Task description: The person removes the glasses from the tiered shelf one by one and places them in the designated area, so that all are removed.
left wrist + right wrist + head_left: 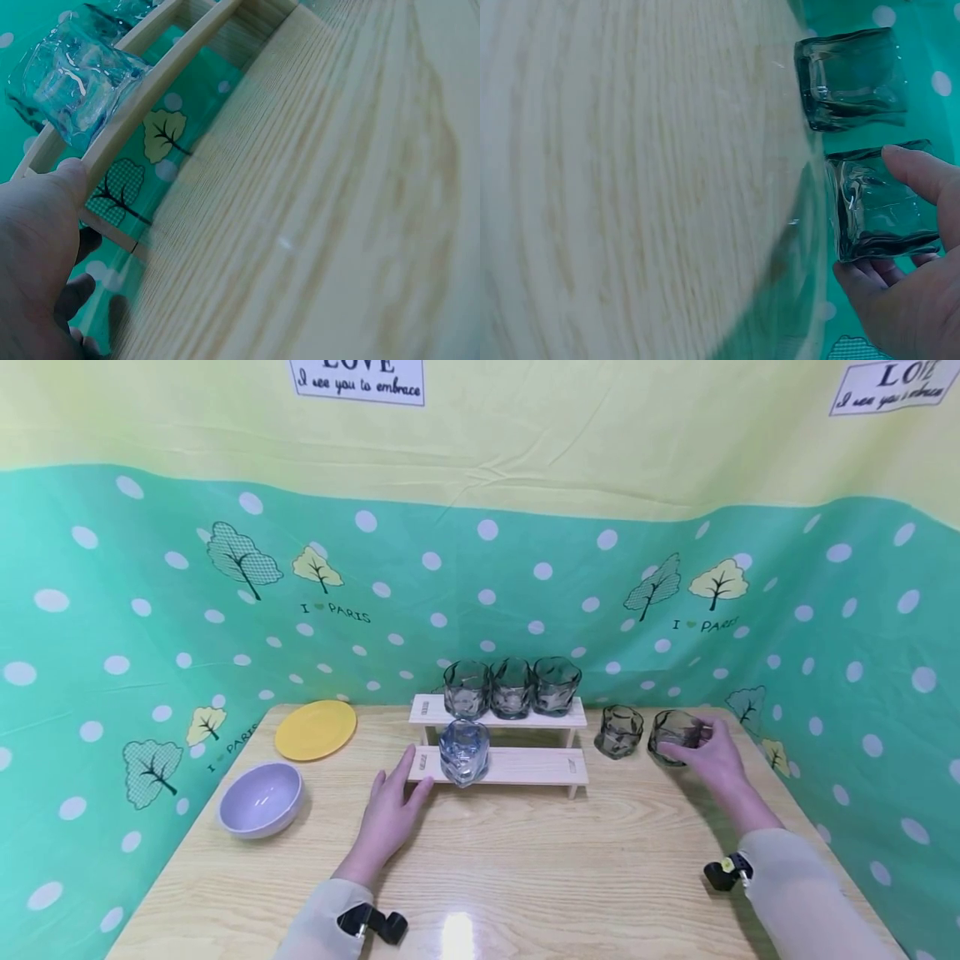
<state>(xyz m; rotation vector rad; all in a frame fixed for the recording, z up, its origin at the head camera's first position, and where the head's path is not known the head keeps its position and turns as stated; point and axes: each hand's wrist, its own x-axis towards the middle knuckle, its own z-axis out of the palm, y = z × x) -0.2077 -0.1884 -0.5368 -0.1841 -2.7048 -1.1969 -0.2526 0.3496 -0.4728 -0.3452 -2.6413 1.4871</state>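
Observation:
My right hand (716,756) grips a smoky grey glass (670,735) at the table's far right, thumb on its near side. In the right wrist view the thumb and fingers span this glass (881,206). Just left of it stands a second grey glass (619,732), apart from the hand. My left hand (392,814) rests against the left end of the low wooden stand (525,766), its thumb touching the front corner in the left wrist view. On that lower step sits a clear bluish glass (464,753). Three grey glasses (512,689) stand side by side on the upper step (435,713).
A yellow plate (316,730) and a lilac bowl (262,800) are on the left of the wooden table (510,877). Green and yellow patterned cloth (487,568) hangs behind and along both sides of the table.

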